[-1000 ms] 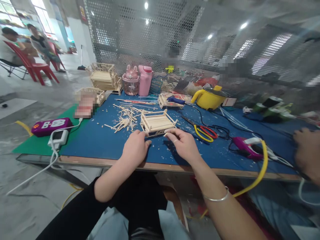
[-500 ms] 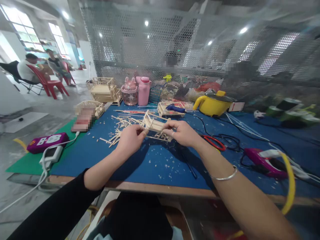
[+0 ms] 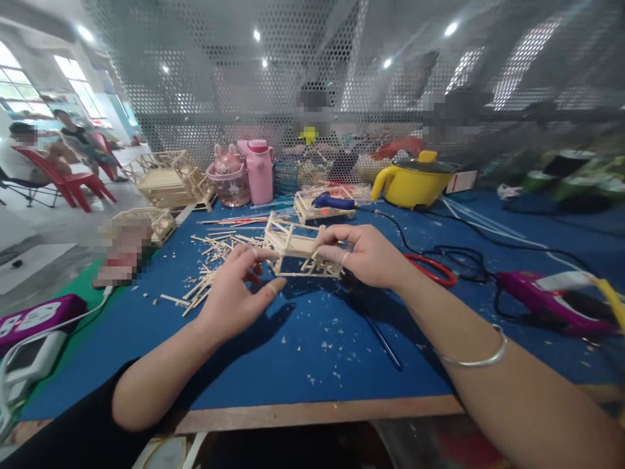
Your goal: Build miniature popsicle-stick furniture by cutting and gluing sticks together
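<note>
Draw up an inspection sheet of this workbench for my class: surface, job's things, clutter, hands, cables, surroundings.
Surface: blue mat, strewn with pale scraps.
Job's things: small stick frame, held tilted; loose sticks in a heap to its left.
Clutter: blue-handled tool, dark rod, red handle loop partly behind the arm, pink jug, yellow pot.
Hands: right hand pinches the frame; left hand is open at its left end, contact unclear.
Cables: black cable, looped at right; white cable at left.
Surroundings: perforated screen behind; two people and red chairs at far left.
</note>
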Demonstrator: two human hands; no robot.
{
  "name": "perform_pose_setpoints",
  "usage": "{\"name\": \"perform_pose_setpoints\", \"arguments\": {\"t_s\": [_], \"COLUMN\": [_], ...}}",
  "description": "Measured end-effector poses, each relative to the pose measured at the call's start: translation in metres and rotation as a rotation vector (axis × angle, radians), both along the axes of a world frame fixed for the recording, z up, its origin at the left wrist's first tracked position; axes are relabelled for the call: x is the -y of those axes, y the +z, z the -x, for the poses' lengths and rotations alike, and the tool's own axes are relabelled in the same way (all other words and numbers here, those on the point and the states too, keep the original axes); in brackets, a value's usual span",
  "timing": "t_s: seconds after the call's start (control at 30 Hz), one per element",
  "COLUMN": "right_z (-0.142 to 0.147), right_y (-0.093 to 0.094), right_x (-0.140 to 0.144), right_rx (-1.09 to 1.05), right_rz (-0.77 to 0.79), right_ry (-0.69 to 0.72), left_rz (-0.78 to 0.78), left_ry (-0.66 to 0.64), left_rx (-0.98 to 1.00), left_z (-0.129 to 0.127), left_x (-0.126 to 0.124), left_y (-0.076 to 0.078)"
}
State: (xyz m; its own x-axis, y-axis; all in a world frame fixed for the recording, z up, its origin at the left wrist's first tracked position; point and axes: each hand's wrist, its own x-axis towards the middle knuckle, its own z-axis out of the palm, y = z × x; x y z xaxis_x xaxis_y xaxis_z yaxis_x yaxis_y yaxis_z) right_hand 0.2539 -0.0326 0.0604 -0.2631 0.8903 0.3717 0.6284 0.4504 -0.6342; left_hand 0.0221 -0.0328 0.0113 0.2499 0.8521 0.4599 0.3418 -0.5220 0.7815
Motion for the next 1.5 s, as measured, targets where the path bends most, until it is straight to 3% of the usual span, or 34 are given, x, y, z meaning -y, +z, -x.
{"name": "perform_pose_setpoints", "arguments": {"t_s": [0.07,0.13,0.23,0.33,0.4,0.47,0.6,0.8,1.17,1.5], "right_z": [0.000,-0.001,-0.003,-0.003,-0.002,0.000,0.011,0.025,0.036,0.038], "right_y": [0.000,-0.001,-0.001,-0.003,-0.006,-0.008,-0.010,-0.018,-0.038,-0.040], "right_x": [0.001,0.002,0.004,0.005,0.006,0.011,0.028,0.033,0.030,0.028], "right_rx": [-0.005,-0.025,-0.036,-0.008,0.020,0.056,0.191,0.352,0.378,0.439], "right_rz": [-0.016,-0.035,-0.038,-0.038,-0.103,-0.261,-0.541,-0.469,-0.666,-0.717], "right_ry": [-0.013,-0.028,-0.026,-0.006,0.018,0.016,-0.099,-0.021,-0.170,-0.153], "left_rz": [0.074,0.314,0.739,0.915,0.946,0.954,0.944,0.932,0.946,0.942], "left_ry": [0.072,0.088,-0.033,-0.108,-0.114,-0.114,-0.132,-0.123,-0.098,-0.099], "left_rx": [0.111,0.334,0.653,0.769,0.767,0.766,0.768,0.768,0.801,0.799], "left_z": [-0.006,-0.011,-0.017,-0.019,-0.019,-0.018,-0.018,-0.018,-0.019,-0.019], "left_x": [0.000,0.000,0.001,0.004,0.005,0.005,0.004,0.004,0.005,0.004], "left_y": [-0.003,-0.005,-0.001,0.006,0.008,0.009,0.008,0.008,0.009,0.009]}}
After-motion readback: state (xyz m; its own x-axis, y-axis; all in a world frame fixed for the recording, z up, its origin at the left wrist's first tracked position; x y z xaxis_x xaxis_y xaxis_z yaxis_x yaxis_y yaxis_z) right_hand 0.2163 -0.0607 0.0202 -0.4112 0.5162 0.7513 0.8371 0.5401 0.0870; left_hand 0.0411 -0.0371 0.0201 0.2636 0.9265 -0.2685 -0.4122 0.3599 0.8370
